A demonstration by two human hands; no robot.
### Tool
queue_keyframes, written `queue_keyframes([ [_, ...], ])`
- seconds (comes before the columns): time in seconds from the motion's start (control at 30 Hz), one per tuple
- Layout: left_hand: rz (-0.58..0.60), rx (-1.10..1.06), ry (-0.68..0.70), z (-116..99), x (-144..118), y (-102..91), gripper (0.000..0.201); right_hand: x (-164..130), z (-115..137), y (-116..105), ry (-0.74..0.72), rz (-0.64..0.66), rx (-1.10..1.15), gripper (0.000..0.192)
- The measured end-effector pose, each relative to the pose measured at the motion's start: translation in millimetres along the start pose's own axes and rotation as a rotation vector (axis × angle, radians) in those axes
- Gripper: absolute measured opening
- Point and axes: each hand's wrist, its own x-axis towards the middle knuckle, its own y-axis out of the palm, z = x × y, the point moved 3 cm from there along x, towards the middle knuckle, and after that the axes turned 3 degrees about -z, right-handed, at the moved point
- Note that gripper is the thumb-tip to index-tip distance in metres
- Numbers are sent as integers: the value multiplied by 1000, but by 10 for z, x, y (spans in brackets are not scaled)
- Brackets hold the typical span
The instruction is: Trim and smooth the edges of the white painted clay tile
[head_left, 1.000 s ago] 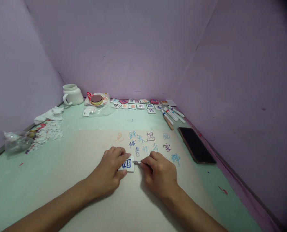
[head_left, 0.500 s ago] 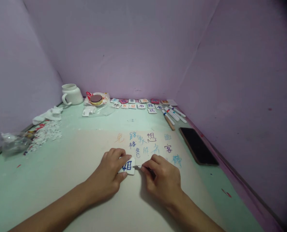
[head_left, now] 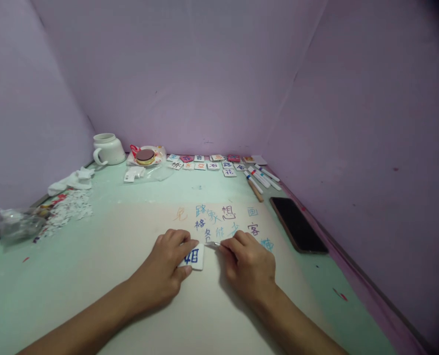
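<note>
My left hand (head_left: 171,264) presses a small white card (head_left: 194,257) flat on the pale board, its thumb and fingers at the card's left part. A blue handwritten character on the card is partly hidden by those fingers. In my right hand (head_left: 249,261) is a slim craft knife (head_left: 215,244), pinched near its silver tip, with most of its handle hidden. The tip points left, close to the card's upper right corner; I cannot tell whether it touches. Beyond both hands, the pale board (head_left: 145,222) bears coloured handwritten characters.
White character cards (head_left: 212,166) lie in rows at the back wall. Markers (head_left: 263,176) and a phone (head_left: 299,224) lie to the right. At left are a white mug (head_left: 110,150), paper scraps (head_left: 69,209) and a plastic bag (head_left: 19,224). A round lid (head_left: 145,157) sits on packaging.
The knife tip has moved from the middle of the card's right edge up to near its upper right corner. My left hand stays on the card. The whole view has shifted slightly.
</note>
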Motion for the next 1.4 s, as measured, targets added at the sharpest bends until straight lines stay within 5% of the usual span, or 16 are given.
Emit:
queue_keyframes([
  [0.37, -4, -11, -4, 13, -21, 14, 36, -31, 103, 5, 24, 108, 75, 20],
  [0.8, 7, -17, -23, -4, 1, -1, 40, -36, 155, 9, -63, 12, -67, 26],
  [1.0, -17, -13, -15, 15, -14, 21, 39, -47, -8, -17, 101, 17, -11, 19],
  [1.23, -164, -63, -29, 105, -111, 37, 55, 2, -148, 23, 248, 83, 124, 16],
  [1.4, -268, 175, -139, -29, -57, 13, 54, 11, -133, 32, 241, 72, 150, 15],
])
